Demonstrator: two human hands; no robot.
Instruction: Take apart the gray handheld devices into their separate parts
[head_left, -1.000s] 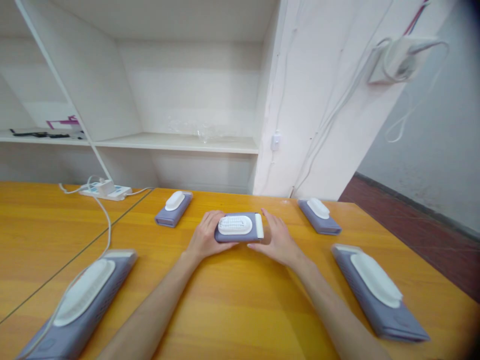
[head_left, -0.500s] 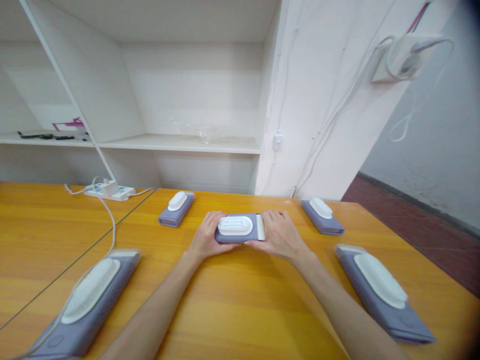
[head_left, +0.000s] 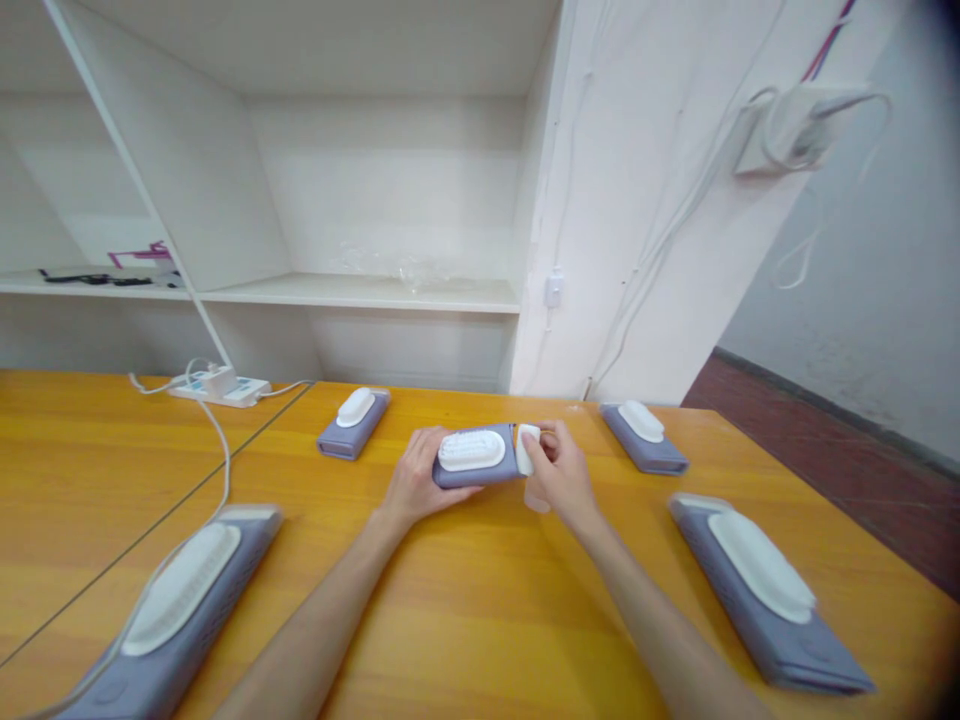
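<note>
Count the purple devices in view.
5: center device in the left hand; far-left device; far-right device; near-left device, cut off below; near-right device. None looks hidden.

From my end I see a purple box (head_left: 478,476), long and low, with a raised white oval (head_left: 471,450) on its upper face; the oval shows a fine, bumpy texture. The box lies lengthwise across my view, its right end sitting slightly higher than its left. My left hand (head_left: 418,478) grips the box's left end. Just beside the box's right end is a small white block (head_left: 527,449), which my right hand (head_left: 559,475) pinches, thumb on its front. Some clear plastic (head_left: 538,498) shows below the block; I can't make out whether they join.
</note>
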